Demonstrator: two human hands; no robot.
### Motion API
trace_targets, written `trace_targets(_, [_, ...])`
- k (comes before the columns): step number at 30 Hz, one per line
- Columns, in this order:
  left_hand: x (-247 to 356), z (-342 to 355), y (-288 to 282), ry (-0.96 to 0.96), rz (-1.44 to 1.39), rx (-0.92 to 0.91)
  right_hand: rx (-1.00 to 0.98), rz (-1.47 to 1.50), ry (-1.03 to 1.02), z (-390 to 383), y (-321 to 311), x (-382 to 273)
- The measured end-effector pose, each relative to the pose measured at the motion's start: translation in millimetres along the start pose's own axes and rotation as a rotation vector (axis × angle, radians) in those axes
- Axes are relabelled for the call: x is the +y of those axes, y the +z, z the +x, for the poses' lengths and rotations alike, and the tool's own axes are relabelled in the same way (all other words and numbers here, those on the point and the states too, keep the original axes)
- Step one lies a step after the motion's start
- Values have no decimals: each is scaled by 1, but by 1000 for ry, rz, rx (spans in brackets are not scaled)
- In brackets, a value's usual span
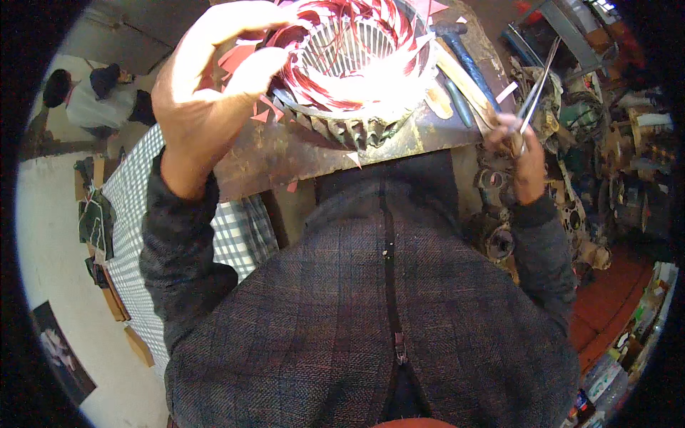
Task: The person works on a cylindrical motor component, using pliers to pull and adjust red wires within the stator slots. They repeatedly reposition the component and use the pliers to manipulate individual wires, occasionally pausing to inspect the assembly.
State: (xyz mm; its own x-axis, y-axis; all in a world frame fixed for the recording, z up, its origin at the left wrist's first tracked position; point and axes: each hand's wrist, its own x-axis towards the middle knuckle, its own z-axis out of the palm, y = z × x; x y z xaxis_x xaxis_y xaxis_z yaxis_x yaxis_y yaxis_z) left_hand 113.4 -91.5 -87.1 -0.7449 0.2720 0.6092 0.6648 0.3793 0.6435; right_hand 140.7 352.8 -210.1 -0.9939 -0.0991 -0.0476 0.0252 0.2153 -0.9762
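A motor stator (360,125) with red copper windings (303,82) stands on the worn bench in front of me, its slotted bore facing up under bright glare. My left hand (203,85) is at its left rim, thumb and index finger curved and apart, the tips by the outer edge of the windings. Whether they touch the wire is hard to make out in the glare. My right hand (517,143), slightly blurred, is closed round a pair of scissors (534,96) off the bench's right side. The blades point up and away, a little apart.
On the bench (250,164) lie a blue-handled hammer (477,68), a wooden stick (460,75), a dark teal tool handle (458,103) and red paper scraps (265,107). Motor parts (496,242) crowd the floor at right. Checkered cloth (135,235) hangs at left; another person (103,100) is beyond.
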Motion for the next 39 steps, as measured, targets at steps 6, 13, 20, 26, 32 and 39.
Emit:
trace_targets(6, [20, 28, -3, 302, 412, -467, -112, -771, -85, -47, -78, -31])
trace_targets(13, [20, 47, -5, 299, 532, -714, -426, -1152, -545, -21, -70, -100])
trace_targets(20, [18, 58, -5, -58, 247, -783, -573, -1211, -622, 14, -47, -143])
trace_targets(26, [10, 65, -7, 22, 217, -847, -558, -1229, -740, 23, -47, -150])
trace_targets(32, [3, 62, -10, -282, 110, -890, -627, -1350, -727, 29, -47, -166])
trace_targets(39, [-1, 65, -1, 21, 24, -805, -681, -1323, -840, 41, -43, -183])
